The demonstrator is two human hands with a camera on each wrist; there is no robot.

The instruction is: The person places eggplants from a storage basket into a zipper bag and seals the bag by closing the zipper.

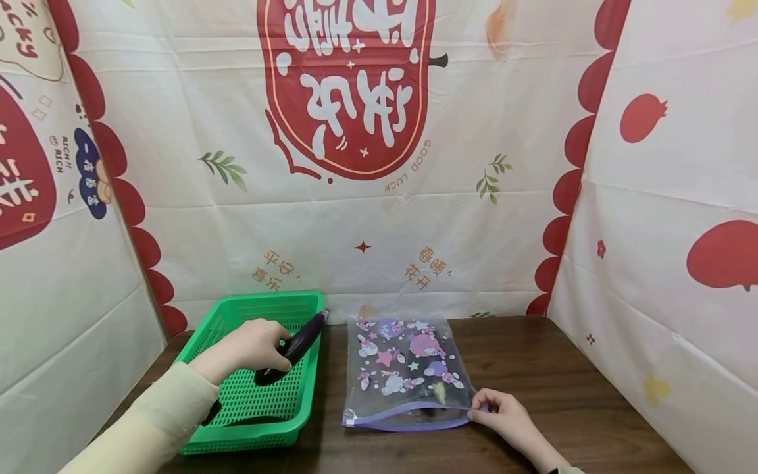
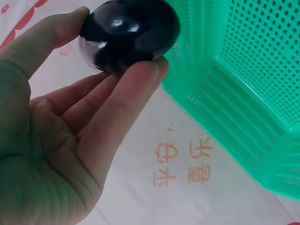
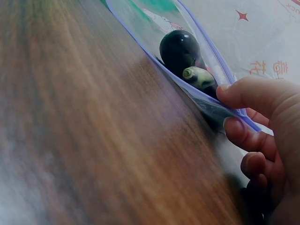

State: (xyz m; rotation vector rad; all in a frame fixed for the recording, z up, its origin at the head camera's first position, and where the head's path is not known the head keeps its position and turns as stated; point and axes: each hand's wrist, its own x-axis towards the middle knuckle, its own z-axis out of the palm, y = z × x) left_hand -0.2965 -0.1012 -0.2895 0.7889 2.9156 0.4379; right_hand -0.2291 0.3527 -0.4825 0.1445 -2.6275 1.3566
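My left hand [image 1: 254, 345] grips a dark purple eggplant [image 1: 306, 337] above the green plastic basket [image 1: 309, 401]. The eggplant slants up to the right, and its glossy round end [image 2: 136, 35] shows between thumb and fingers in the left wrist view. Flat on the table lies a clear zip bag [image 1: 355, 368] with cartoon prints and a purple zip, its mouth parted towards me. My right hand [image 1: 503, 415] pinches the right corner of that mouth between thumb and finger. Inside the bag, the right wrist view shows a dark round eggplant end [image 3: 179, 49] and a pale green stem end [image 3: 199, 77].
Dark pieces, partly hidden by the left sleeve, lie on the basket floor [image 1: 254, 395]. A white slider [image 1: 350, 419] sits at the bag's left corner. The brown wooden table [image 1: 533, 355] is bounded by printed white cloth [image 1: 367, 263] behind and at both sides.
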